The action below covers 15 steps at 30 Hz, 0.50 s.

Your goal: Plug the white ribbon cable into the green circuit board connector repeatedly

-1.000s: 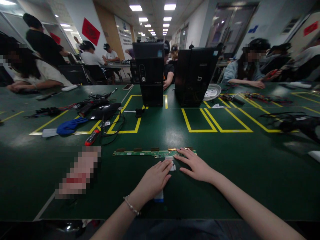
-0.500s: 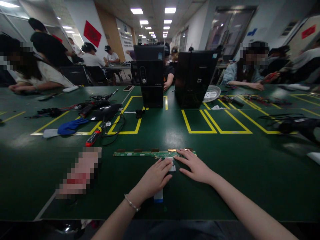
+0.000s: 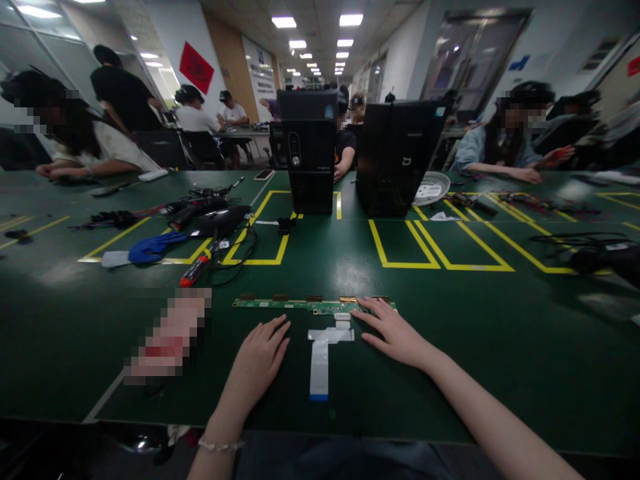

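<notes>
A long narrow green circuit board (image 3: 295, 305) lies across the dark green table (image 3: 450, 347) in front of me. A white flat ribbon cable (image 3: 321, 353) with a blue end runs from the board's middle toward me. My left hand (image 3: 259, 360) rests flat on the table left of the cable, fingers stretched out, holding nothing. My right hand (image 3: 393, 331) lies open too, its fingertips touching the board's right end.
Two black computer towers (image 3: 309, 150) (image 3: 395, 155) stand at mid table inside yellow tape boxes. To the left lie a red-handled screwdriver (image 3: 194, 271), black cables, a blue cloth (image 3: 150, 248). A white fan grille (image 3: 431, 187) lies behind. Other people work around the table.
My left hand has slid left off the ribbon cable, which now shows in full. My right hand has stayed on the board's right end.
</notes>
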Each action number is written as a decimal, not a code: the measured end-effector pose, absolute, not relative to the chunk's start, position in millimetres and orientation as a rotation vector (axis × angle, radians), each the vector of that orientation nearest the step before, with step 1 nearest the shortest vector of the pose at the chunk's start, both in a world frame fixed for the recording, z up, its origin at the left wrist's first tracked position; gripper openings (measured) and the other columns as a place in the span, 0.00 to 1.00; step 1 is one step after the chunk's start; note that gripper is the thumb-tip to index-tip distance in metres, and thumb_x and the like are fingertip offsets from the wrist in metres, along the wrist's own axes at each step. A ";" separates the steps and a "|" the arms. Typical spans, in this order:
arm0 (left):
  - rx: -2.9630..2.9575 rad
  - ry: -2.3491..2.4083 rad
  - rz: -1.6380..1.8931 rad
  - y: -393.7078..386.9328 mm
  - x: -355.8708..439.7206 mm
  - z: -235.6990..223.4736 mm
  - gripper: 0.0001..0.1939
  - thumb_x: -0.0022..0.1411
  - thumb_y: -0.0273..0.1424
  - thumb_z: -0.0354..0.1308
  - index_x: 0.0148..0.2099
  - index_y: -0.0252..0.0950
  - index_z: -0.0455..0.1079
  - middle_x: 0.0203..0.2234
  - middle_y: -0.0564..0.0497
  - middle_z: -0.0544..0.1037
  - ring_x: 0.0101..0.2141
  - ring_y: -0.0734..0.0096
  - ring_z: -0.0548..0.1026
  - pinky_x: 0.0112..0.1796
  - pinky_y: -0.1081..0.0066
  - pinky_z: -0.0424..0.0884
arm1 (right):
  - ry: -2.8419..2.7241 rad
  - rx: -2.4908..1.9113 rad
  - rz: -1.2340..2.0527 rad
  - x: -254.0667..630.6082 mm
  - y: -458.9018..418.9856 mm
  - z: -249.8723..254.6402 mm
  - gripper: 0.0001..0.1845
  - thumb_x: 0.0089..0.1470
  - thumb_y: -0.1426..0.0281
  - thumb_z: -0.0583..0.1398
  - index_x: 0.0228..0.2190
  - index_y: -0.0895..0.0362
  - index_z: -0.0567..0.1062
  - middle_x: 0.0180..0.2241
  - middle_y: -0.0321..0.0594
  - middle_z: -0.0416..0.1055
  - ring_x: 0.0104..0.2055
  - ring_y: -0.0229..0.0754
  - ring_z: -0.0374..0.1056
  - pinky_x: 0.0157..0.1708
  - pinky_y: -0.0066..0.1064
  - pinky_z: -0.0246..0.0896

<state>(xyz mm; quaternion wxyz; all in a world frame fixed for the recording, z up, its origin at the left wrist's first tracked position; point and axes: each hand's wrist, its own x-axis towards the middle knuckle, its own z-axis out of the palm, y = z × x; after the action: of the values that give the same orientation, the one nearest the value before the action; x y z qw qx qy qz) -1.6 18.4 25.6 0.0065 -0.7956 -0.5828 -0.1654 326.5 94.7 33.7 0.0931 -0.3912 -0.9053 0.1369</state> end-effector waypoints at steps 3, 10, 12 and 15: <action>-2.506 -1.792 -0.553 13.6 -16.8 13.6 0.19 0.69 0.31 0.45 0.59 0.36 0.66 0.57 0.43 0.69 0.57 0.55 0.67 0.56 0.50 0.63 | -2.684 -1.176 0.429 325.8 94.0 36.5 0.28 0.63 0.54 0.49 0.62 0.46 0.59 0.66 0.40 0.48 0.67 0.50 0.42 0.64 0.53 0.40; -2.448 -1.845 -0.623 13.9 -15.9 9.9 0.19 0.69 0.31 0.46 0.59 0.37 0.65 0.57 0.44 0.70 0.56 0.57 0.67 0.57 0.50 0.61 | -2.684 -1.174 0.384 327.0 94.6 32.7 0.28 0.63 0.55 0.50 0.62 0.47 0.59 0.66 0.40 0.47 0.68 0.49 0.40 0.64 0.54 0.39; -2.450 -1.853 -0.620 14.9 -15.5 9.8 0.19 0.69 0.31 0.46 0.59 0.37 0.65 0.57 0.44 0.69 0.56 0.57 0.67 0.57 0.50 0.61 | -2.677 -1.155 0.350 325.9 94.5 31.3 0.27 0.63 0.57 0.50 0.61 0.48 0.61 0.65 0.41 0.49 0.68 0.50 0.39 0.64 0.54 0.39; -2.451 -1.856 -0.626 15.3 -16.3 9.2 0.19 0.69 0.31 0.46 0.60 0.38 0.64 0.57 0.44 0.69 0.56 0.57 0.67 0.57 0.50 0.61 | -2.668 -1.088 0.332 321.2 91.9 33.3 0.25 0.63 0.60 0.51 0.59 0.49 0.63 0.65 0.42 0.51 0.68 0.48 0.39 0.65 0.52 0.38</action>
<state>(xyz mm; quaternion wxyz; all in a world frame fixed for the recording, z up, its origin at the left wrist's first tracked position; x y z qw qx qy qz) -16.3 15.3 9.2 0.0021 -0.7811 -0.5917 -0.1994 321.2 91.9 33.3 0.1206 -0.3723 -0.9132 0.1136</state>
